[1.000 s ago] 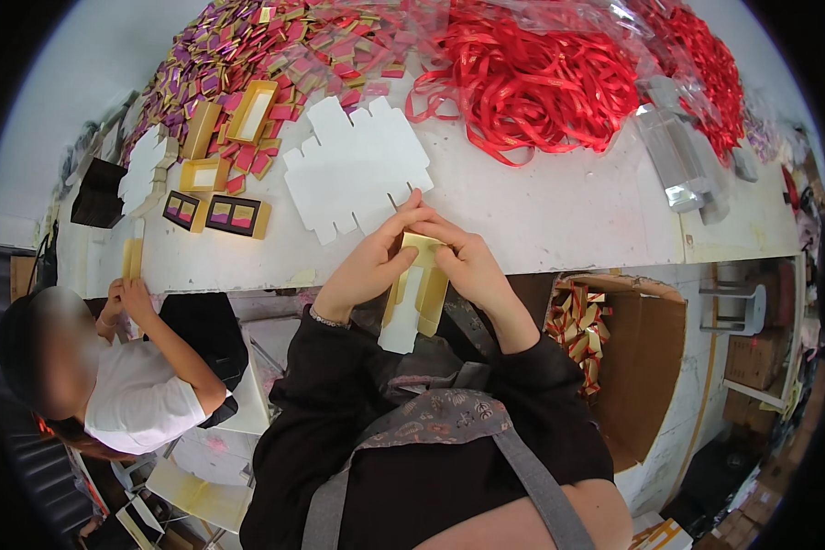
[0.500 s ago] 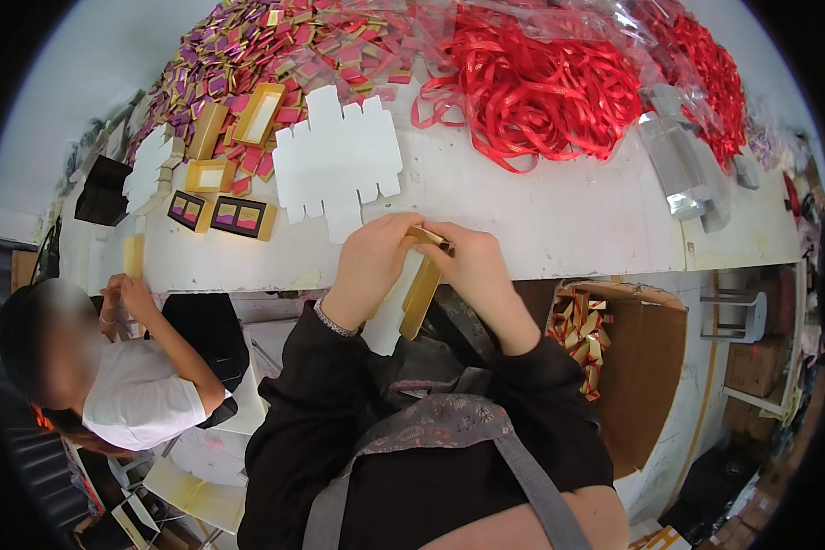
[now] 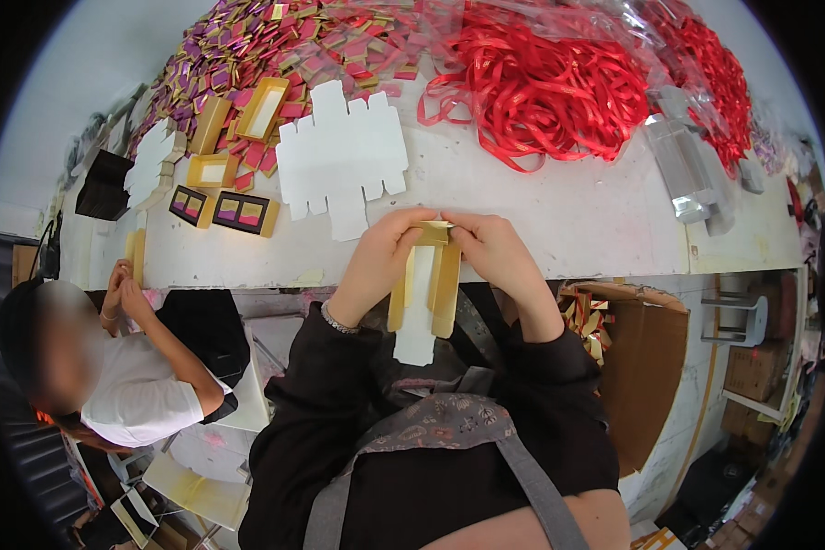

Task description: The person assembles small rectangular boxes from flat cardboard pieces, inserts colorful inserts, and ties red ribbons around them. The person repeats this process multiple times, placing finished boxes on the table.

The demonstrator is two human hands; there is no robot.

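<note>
Between my hands, at the table's front edge, is a partly folded gold cardboard box [image 3: 445,289] with a white inner base. Its long sides stand up, and a white flap hangs loose at the end nearest me. My left hand [image 3: 376,261] grips the far left corner, fingers closed around the folded end. At the far right corner my right hand [image 3: 500,257] pinches the same end between thumb and fingers. Just beyond my left hand lie flat white box blanks [image 3: 339,156] with notched edges.
Left of the blanks are folded gold boxes [image 3: 264,108] and dark trays with small squares [image 3: 240,213]. Small pink and purple pieces [image 3: 247,55] heap behind them. Red ribbons [image 3: 550,82] pile at the back right, near clear plastic boxes [image 3: 680,174]. A co-worker [image 3: 147,367] sits left; a carton [image 3: 646,367] stands right.
The gold box has turned from slanting to nearly straight toward me, showing both sides and the loose flap. My right hand has shifted slightly right, at the far corner.
</note>
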